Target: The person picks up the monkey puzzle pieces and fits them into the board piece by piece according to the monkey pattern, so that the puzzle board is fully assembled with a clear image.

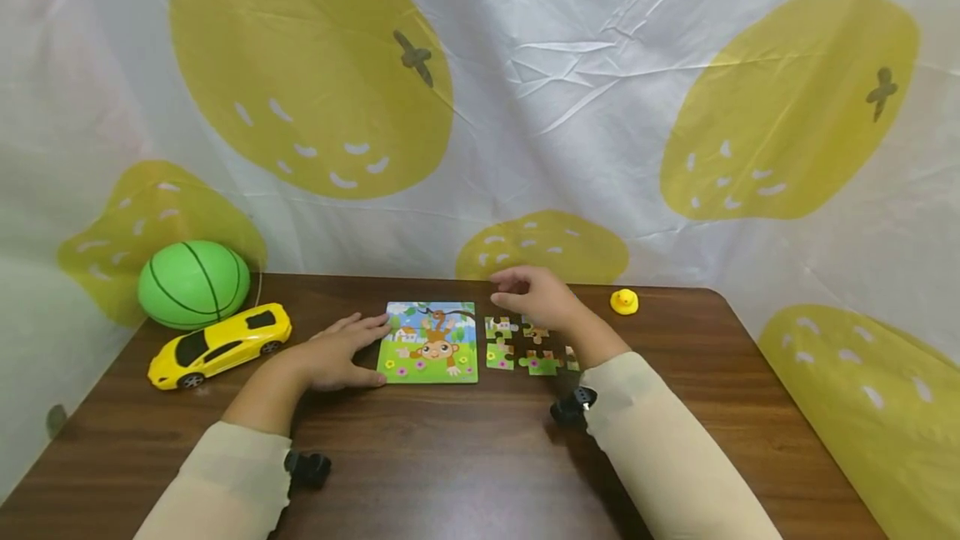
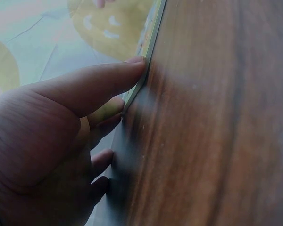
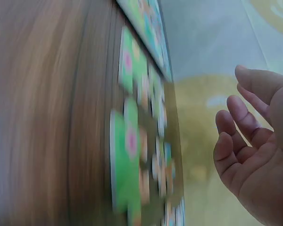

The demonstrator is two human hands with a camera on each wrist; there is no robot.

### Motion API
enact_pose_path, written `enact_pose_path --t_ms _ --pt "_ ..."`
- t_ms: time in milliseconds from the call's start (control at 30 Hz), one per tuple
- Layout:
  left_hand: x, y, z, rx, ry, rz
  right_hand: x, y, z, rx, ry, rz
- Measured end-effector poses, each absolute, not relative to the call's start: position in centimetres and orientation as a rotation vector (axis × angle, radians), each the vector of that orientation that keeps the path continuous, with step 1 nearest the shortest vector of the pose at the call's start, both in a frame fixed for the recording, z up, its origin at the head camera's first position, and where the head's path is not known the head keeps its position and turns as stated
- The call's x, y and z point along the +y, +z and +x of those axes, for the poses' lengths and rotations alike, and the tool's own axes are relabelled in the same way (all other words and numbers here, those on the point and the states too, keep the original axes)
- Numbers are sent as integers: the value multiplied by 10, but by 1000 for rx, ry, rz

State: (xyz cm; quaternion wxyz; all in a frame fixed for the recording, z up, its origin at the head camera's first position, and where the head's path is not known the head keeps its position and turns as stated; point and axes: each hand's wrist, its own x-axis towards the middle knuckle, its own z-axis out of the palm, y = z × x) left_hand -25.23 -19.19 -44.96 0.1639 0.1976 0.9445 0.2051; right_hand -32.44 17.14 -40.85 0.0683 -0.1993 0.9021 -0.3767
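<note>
A square picture puzzle board (image 1: 431,348) with a monkey on it lies flat in the middle of the table. My left hand (image 1: 341,352) rests at its left side, fingers spread, with the thumb at the near left corner. In the left wrist view the thumb (image 2: 118,75) meets the board's thin edge (image 2: 153,33). My right hand (image 1: 536,294) is raised over the loose jigsaw pieces (image 1: 501,355) to the right of the board. It holds nothing; in the right wrist view its fingers (image 3: 245,117) are loosely bent, above the pieces (image 3: 125,160).
On the left of the table a yellow toy car (image 1: 221,346) stands before a green ball (image 1: 193,283). A small yellow rubber duck (image 1: 624,301) sits toward the back right. Behind the wooden table (image 1: 450,465) hangs a white curtain (image 1: 540,107) with yellow fruit prints.
</note>
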Motion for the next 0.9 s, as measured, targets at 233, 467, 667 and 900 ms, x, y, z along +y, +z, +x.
enact_pose_path --t_ms 233,467,667,900 --pt "-194 -448 -251 2701 579 566 227 -417 -327 2788 -1181 -470" --pt "-195 -448 -250 2700 587 566 259 -428 -332 2837 -1210 -372" --pt "-194 -449 -250 2710 581 572 267 -435 -338 2856 -1159 -325" --pt "-194 -447 -249 2710 581 571 267 -444 -344 2849 -1119 -271"
